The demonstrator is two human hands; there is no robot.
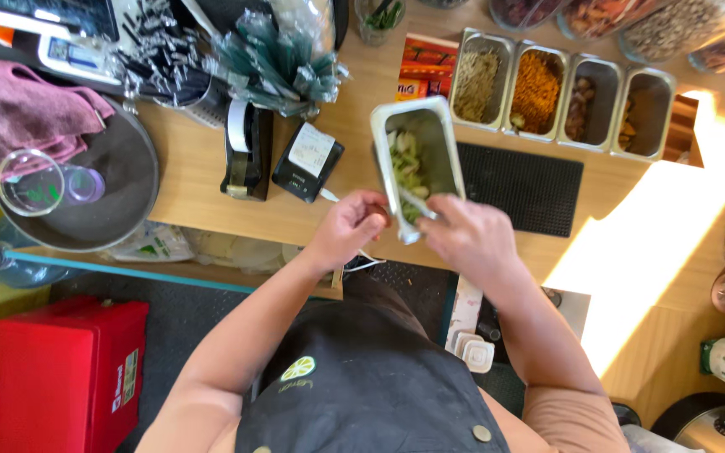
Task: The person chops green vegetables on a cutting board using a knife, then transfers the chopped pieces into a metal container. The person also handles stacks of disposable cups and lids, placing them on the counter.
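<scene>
Left hand: our left hand [350, 228] is closed on the near end of the steel pan [418, 164], at its lower left corner, fingers curled against the rim.
Right hand: our right hand [470, 237] pinches a small pair of metal tongs [417, 204], whose tips reach into the pan; we see the fingers folded around the handle.
Steel pan: a narrow rectangular container, tilted toward us over the near edge of the wooden counter [211, 189], with pale green chopped vegetable pieces [405, 164] lying inside.
Counter mat: a black rubber mat [520, 186] lies just right of the pan, touching nothing we hold.
Far row: 4 more steel pans [564, 94] stand side by side along the counter's far edge, filled with shredded and chopped toppings; we cannot tell exactly what each is.
Left part of the counter: a black tape dispenser [243, 151] and a small black receipt printer [307, 162] sit near the left hand, well apart from the round dark tray [119, 197] at the counter's left end.
Tray load: a pink cloth [23, 109] and a clear plastic lid [31, 182] rest on the tray.
Below the counter: a red box [65, 373] stands on the floor at lower left.
</scene>
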